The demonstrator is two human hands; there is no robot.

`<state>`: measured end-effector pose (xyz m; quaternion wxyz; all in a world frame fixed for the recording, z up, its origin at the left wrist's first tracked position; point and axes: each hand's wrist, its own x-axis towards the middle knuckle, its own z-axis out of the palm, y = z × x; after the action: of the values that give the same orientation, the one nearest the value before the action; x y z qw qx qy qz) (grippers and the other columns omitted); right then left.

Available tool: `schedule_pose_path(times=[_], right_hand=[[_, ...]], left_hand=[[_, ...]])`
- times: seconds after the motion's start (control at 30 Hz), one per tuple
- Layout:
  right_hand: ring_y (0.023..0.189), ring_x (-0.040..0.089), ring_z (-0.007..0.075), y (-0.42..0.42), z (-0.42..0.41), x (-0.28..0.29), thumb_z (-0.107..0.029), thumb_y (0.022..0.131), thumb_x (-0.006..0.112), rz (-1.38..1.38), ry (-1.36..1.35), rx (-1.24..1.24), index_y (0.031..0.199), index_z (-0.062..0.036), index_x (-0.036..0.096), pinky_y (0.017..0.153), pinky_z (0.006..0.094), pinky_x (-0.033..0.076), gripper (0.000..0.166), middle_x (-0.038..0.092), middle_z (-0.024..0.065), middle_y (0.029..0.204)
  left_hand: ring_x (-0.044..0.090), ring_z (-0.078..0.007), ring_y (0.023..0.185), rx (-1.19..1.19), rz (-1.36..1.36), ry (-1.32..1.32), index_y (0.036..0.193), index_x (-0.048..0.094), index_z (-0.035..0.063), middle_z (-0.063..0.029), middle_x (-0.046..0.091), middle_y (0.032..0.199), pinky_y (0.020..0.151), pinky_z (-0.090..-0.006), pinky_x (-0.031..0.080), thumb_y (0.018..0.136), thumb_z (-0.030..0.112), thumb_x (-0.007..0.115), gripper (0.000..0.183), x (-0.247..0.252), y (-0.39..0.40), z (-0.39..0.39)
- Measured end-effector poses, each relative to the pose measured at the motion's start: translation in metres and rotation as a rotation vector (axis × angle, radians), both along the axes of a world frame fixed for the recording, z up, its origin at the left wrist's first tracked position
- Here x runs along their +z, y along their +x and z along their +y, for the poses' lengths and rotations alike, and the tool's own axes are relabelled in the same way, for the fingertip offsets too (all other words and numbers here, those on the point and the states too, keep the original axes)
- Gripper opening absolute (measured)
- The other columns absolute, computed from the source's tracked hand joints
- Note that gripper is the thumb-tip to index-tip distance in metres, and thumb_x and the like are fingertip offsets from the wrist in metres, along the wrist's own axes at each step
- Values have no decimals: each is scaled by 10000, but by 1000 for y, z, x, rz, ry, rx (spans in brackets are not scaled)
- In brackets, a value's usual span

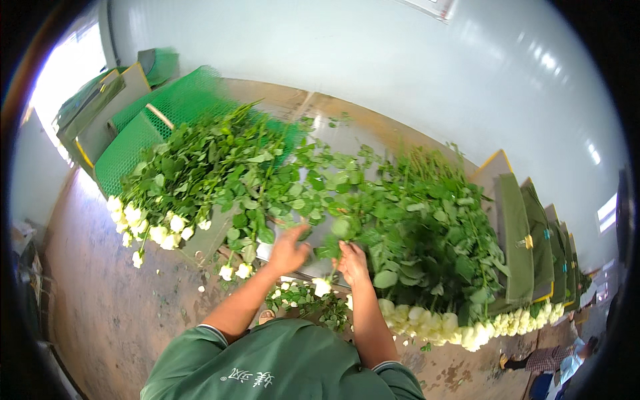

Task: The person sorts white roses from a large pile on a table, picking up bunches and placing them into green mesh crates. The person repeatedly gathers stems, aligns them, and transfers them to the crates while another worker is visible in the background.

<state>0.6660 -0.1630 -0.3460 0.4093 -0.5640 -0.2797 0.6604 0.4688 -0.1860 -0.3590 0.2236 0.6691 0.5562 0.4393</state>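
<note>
My right hand (351, 262) pinches the leafy stem of a white rose (321, 286), whose bloom hangs just below the fingers. To its left, my left hand (290, 250) is blurred, with thumb and fingers apart and nothing visible between them. It is near loose rose leaves (300, 195) spread over the metal tabletop (320, 265). A large heap of leafy rose stems (425, 225) lies to the right, its pale blooms (425, 320) lined along the table's front edge. Another pile of rose stems (200, 165) rests to the left, with white blooms (165, 232) facing me.
Green plastic mesh (185, 100) lies under and behind the left pile. Boards with green cloth flaps (517, 240) and clips stand in a row at right. Cut leaves and petals (310, 300) litter the floor. Another person (550, 357) is at far right. A pale wall (350, 50) rises behind.
</note>
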Motion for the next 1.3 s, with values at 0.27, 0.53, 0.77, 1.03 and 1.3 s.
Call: schedule_pose_path(times=[0.27,0.53,0.77,1.03,1.3], right_hand=[[767,558,109,-105,2,-35,-132,890,616,-151,279,75,1339,-8,406,517,238,475,511,616,73,961],[559,530,123,-218,32,-89,-174,788,696,-281,49,444,1119,-16,554,405,289,408,393,591,53,720],[681,551,134,-219,42,-67,-194,793,698,-411,157,517,1012,14,632,599,281,423,308,630,52,792],[890,596,141,-128,1,-10,-183,917,571,-168,342,262,1132,8,582,776,293,480,288,659,91,992],[796,574,139,-58,10,22,-247,896,607,-287,216,209,1203,12,555,723,308,469,405,660,85,889]], left_hand=[[611,-397,917,390,428,-570,1340,367,91,-221,542,1115,788,-468,500,745,323,701,720,-39,-135,-17],[624,-375,833,494,220,-429,1130,522,93,-173,642,922,747,-462,496,701,164,688,465,-66,-141,-25],[630,-299,752,352,-169,-645,841,625,68,-154,650,820,692,-391,482,724,189,586,173,-77,-160,-18],[598,-182,606,-112,-1393,-790,1172,405,85,-128,587,923,500,-310,502,933,227,487,289,-27,-124,-13],[571,-168,582,-163,-1383,-559,1316,332,71,-152,589,968,506,-294,490,872,59,600,518,57,-78,-10]])
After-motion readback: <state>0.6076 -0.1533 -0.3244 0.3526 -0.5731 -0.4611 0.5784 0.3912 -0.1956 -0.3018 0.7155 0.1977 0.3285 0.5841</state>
